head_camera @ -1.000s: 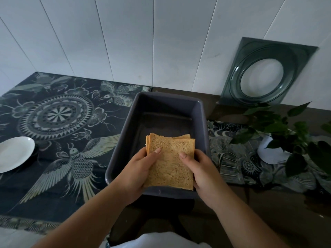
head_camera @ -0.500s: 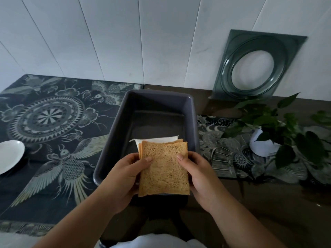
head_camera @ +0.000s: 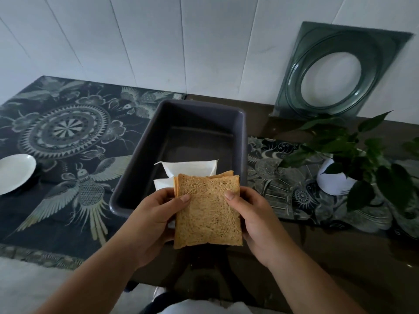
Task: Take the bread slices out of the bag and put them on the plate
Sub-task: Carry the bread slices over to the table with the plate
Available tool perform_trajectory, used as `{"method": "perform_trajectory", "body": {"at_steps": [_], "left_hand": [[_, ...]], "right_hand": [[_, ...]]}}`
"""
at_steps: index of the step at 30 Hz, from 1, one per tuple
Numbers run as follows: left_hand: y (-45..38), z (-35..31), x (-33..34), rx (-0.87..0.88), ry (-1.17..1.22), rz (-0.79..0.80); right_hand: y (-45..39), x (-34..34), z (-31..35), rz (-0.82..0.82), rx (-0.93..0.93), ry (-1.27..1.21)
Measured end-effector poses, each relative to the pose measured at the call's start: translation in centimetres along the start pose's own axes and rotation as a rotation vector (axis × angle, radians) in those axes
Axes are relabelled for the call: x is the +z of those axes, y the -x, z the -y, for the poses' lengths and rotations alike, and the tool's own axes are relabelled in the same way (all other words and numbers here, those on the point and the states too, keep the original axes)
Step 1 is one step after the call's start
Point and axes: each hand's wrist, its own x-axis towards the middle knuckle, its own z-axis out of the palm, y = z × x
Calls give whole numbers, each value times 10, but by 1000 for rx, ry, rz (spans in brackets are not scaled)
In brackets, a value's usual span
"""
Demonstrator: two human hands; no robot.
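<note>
Left hand [head_camera: 151,219] and right hand [head_camera: 256,219]: fingers pinching bread slices [head_camera: 207,210] at side edges, above near rim of grey tub [head_camera: 243,141]. White bag [head_camera: 188,169] in tub. Plate [head_camera: 15,172] far left on patterned worktop [head_camera: 68,132]; white panelled wall behind.

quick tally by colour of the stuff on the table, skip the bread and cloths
white: 3 (round white plate, white bag, white plant pot)
grey: 1 (rectangular grey plastic tub)
green: 1 (square green glass dish leaning on the wall)
total: 5
</note>
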Motion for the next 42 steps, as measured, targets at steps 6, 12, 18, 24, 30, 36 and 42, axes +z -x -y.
{"method": "perform_trajectory", "body": {"at_steps": [6,12,18,24,30,36,42], "left_hand": [[31,15,-16,21,53,-163],[85,39,-56,102,167,-382],[157,78,-105,195,346,-551],[253,126,-137,309,474,-745],[358,185,-156,349,564,-971],[425,232,-158,344,672,-1165],[447,241,-158,374,699,-1222]], "right_hand": [[-7,17,-11,141,57,46],[-2,72,-34,300,98,221],[26,141,-71,510,149,354],[75,211,-124,732,215,476],[152,271,-192,917,272,572],[211,305,-235,1074,312,671],[227,323,-252,1172,333,718]]}}
